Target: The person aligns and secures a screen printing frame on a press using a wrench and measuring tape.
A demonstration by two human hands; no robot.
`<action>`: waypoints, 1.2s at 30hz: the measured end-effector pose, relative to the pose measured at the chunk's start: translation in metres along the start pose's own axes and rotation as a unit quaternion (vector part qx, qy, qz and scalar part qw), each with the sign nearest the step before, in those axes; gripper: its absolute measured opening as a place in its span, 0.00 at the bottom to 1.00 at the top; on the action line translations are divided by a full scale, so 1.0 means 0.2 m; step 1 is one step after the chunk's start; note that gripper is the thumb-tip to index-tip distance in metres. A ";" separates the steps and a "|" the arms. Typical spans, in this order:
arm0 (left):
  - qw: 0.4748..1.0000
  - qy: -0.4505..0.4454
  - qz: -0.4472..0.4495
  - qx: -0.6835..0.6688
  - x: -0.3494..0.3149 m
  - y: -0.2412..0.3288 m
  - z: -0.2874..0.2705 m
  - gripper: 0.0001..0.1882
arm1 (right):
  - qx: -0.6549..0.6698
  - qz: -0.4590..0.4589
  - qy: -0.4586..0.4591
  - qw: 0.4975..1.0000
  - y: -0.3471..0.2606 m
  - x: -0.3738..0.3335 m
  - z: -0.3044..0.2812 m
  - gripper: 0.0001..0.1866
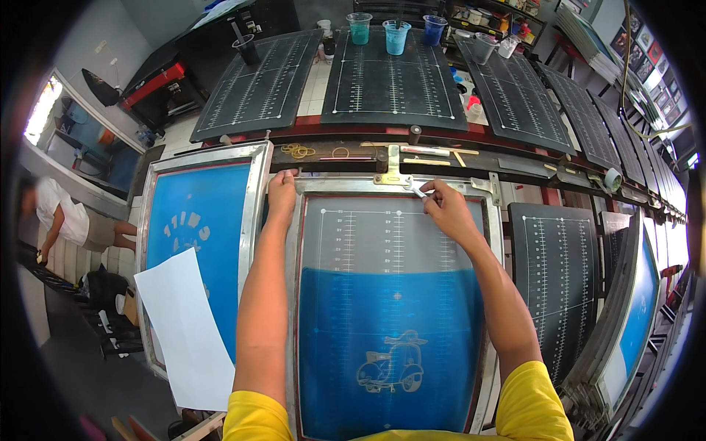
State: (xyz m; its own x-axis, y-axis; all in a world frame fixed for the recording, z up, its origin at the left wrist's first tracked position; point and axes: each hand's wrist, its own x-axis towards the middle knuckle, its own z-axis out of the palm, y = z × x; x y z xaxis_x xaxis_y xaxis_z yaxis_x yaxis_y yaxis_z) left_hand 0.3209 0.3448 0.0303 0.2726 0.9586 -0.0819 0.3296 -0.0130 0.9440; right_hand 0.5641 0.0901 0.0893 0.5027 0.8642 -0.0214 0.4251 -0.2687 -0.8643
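Head view: a metal-framed printing screen [397, 309] lies flat in front of the person, its far rail under a brass-coloured clamp bracket [393, 175] on the dark wooden bar [346, 156] of the worktop. The lower part of the mesh is coated blue and carries a pale scooter outline [393, 364]; the upper part is clear, with the ruled black platen showing through. The left hand [281, 192] rests on the far left corner of the frame, fingers curled over the rail, pressing rather than lifting; the forearm runs straight up from the lower edge along the frame's left side. The right hand [445, 209] sits at the far rail just right of the bracket, thumb and fingertips pinched on a small white piece [418, 192] that touches the frame's top edge; what the piece is cannot be told at this size. Both hands are thus on the far edge of the same screen, with the bracket between them. To the left, touching the first frame's side, a second screen [198, 242] with blue mesh lies with a white paper sheet [184, 331] over its near corner. Beyond the bar, black ruled platens [393, 81] fan outward; plastic cups [396, 37] of blue and teal ink stand at the far end of the middle one. A few rubber bands [298, 151] lie on the bar near the left hand. At the far left another person [62, 217] in a white shirt bends down, well apart from the worktop.
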 end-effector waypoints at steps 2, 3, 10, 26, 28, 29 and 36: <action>1.000 0.007 0.008 -0.007 0.01 -0.02 -0.01 0.16 | -0.004 -0.002 -0.009 1.000 -0.04 0.03 0.04 0.11; 1.000 0.005 0.005 -0.015 0.01 -0.03 -0.02 0.16 | -0.006 -0.002 -0.014 1.000 -0.05 0.05 0.06 0.12; 1.000 0.018 -0.005 0.001 0.02 -0.04 -0.01 0.15 | -0.001 -0.005 -0.023 1.000 -0.09 0.09 0.17 0.12; 0.993 0.062 0.058 0.080 -0.01 0.02 -0.01 0.17 | -0.002 -0.031 -0.002 1.000 -0.12 0.13 0.24 0.13; 0.992 0.063 0.066 0.084 -0.02 0.01 -0.01 0.18 | -0.007 -0.029 -0.046 0.999 -0.24 0.15 0.29 0.12; 0.992 0.064 0.072 0.085 -0.01 0.01 -0.02 0.18 | -0.026 -0.067 -0.045 0.996 -0.28 0.18 0.33 0.12; 0.999 0.014 0.027 0.034 0.00 0.00 0.01 0.17 | -0.156 -0.183 -0.030 0.970 -0.39 0.46 0.55 0.13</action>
State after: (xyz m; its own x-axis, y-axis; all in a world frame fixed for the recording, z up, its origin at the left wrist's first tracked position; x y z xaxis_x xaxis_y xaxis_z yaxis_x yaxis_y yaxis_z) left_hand 0.3232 0.3449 0.0285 0.2662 0.9637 -0.0219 0.3768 -0.0831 0.9226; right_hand 0.4940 0.2365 0.0987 0.2338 0.9468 0.2209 0.7786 -0.0463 -0.6259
